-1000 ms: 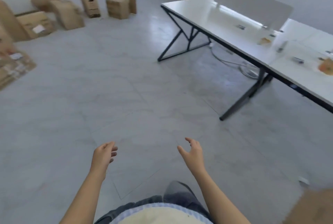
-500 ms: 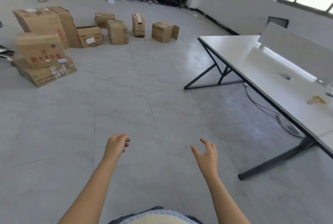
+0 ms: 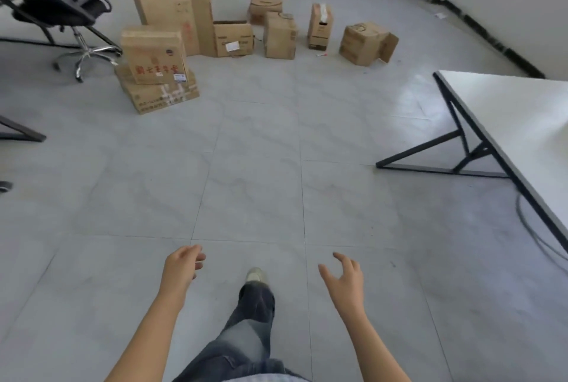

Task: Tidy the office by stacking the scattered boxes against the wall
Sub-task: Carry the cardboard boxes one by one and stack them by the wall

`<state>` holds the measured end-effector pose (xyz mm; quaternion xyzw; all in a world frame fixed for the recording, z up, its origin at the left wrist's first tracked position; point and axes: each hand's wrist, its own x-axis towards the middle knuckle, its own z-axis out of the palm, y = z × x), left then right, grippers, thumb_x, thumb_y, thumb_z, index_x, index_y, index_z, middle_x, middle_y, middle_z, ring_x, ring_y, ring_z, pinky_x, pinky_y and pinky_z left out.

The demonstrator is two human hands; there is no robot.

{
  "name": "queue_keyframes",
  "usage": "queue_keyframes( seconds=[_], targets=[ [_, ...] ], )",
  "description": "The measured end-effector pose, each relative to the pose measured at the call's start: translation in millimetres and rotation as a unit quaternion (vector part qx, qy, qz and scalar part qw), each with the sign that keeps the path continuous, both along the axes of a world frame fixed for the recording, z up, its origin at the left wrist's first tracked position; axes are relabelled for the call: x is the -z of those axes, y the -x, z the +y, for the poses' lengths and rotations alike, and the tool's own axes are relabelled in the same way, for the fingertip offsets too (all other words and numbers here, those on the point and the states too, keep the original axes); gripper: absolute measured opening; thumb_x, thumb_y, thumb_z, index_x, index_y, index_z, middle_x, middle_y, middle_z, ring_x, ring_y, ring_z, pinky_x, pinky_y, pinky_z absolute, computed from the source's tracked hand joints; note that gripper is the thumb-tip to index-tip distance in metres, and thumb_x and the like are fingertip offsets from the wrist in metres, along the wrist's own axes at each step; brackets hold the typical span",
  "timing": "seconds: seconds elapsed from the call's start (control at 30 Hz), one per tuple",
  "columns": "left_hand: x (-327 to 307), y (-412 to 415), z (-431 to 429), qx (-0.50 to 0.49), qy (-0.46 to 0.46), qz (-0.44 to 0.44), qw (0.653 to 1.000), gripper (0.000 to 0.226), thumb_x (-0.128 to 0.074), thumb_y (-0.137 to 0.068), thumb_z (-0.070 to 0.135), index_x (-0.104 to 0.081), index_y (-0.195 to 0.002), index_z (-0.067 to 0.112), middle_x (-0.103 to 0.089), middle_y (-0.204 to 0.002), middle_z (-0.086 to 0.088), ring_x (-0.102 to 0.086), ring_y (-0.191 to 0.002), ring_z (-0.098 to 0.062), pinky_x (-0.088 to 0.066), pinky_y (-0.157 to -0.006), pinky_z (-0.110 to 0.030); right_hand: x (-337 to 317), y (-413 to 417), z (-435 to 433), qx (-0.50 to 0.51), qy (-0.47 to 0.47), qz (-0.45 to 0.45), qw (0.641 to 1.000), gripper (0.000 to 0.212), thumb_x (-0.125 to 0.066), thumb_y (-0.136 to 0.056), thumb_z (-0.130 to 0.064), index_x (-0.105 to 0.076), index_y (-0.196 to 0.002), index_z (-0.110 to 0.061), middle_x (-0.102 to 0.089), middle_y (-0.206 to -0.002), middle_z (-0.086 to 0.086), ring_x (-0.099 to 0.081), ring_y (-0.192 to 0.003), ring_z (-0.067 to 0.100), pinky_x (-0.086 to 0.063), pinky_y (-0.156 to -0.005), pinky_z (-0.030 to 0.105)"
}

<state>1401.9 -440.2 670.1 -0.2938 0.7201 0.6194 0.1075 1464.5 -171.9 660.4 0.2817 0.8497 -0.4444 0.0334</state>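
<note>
Several brown cardboard boxes sit scattered on the grey tile floor ahead. A box with red characters (image 3: pixel 153 55) lies on top of a flat box (image 3: pixel 159 95) at the left. Behind them stands a tall box (image 3: pixel 172 12). Further right are a labelled box (image 3: pixel 233 40), an upright box (image 3: pixel 280 35), a narrow box (image 3: pixel 320 26) and a box with an open flap (image 3: pixel 365 43). My left hand (image 3: pixel 183 268) and my right hand (image 3: pixel 344 277) hang low in front of me with loosely curled fingers, holding nothing, far from the boxes.
A black office chair (image 3: pixel 61 9) stands at the far left. A white desk (image 3: pixel 516 117) on black legs fills the right side, with cables on the floor under it. A white wall (image 3: pixel 507 6) runs at the back right. My leg and shoe (image 3: pixel 256 277) step forward.
The view has swung left and the boxes have come nearer and more central. The desk has slid toward the right edge. Both hands stay empty and low.
</note>
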Motion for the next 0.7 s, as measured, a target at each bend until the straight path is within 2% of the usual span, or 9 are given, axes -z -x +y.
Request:
queue_keyframes(
  seconds=[0.17,0.33,0.47,0.57,0.7],
  targets=[
    [3,108,29,-0.028,-0.023,0.0,0.999,0.016,-0.049,-0.094,0.013,-0.058,-0.098,0.0,-0.061,-0.094,-0.015,-0.055,-0.087,-0.026,-0.04,-0.064,-0.03,-14,111,35,-0.023,-0.017,0.019,0.999,0.044,-0.059,-0.091,-0.026,-0.048,-0.131,-0.013,-0.04,-0.138,0.004,-0.034,-0.131,0.018,-0.033,-0.105,0.03],
    [-15,220,81,0.022,-0.022,0.02,0.999,0.019,-0.05,-0.094,0.013,-0.056,-0.077,0.011,-0.061,-0.086,-0.009,-0.056,-0.082,-0.024,-0.04,-0.077,-0.032,-36,222,80,0.008,-0.018,0.059,0.998,0.04,-0.059,-0.09,-0.022,-0.051,-0.128,-0.012,-0.043,-0.134,0.004,-0.036,-0.129,0.018,-0.032,-0.103,0.03],
    [-25,281,119,0.045,-0.007,0.011,0.999,0.021,-0.05,-0.093,0.014,-0.056,-0.073,0.013,-0.062,-0.081,-0.004,-0.056,-0.078,-0.02,-0.041,-0.067,-0.028,-31,276,109,0.035,-0.003,0.042,0.999,0.041,-0.06,-0.09,-0.021,-0.051,-0.129,-0.011,-0.043,-0.135,0.007,-0.036,-0.13,0.021,-0.033,-0.104,0.033],
    [-25,317,150,0.047,-0.008,0.01,0.999,0.019,-0.05,-0.093,0.015,-0.057,-0.075,0.014,-0.063,-0.081,-0.004,-0.057,-0.074,-0.015,-0.04,-0.065,-0.026,-21,313,135,0.046,0.012,0.037,0.998,0.042,-0.06,-0.09,-0.022,-0.05,-0.13,-0.011,-0.042,-0.136,0.007,-0.036,-0.13,0.022,-0.034,-0.105,0.034],
    [-9,358,197,0.03,-0.007,-0.017,0.999,0.019,-0.05,-0.093,0.014,-0.056,-0.075,0.012,-0.062,-0.081,-0.006,-0.055,-0.073,-0.018,-0.039,-0.063,-0.026,-3,362,169,0.013,0.029,0.006,0.999,0.044,-0.059,-0.09,-0.025,-0.049,-0.131,-0.011,-0.041,-0.138,0.008,-0.037,-0.13,0.023,-0.035,-0.105,0.034]
  ],
)
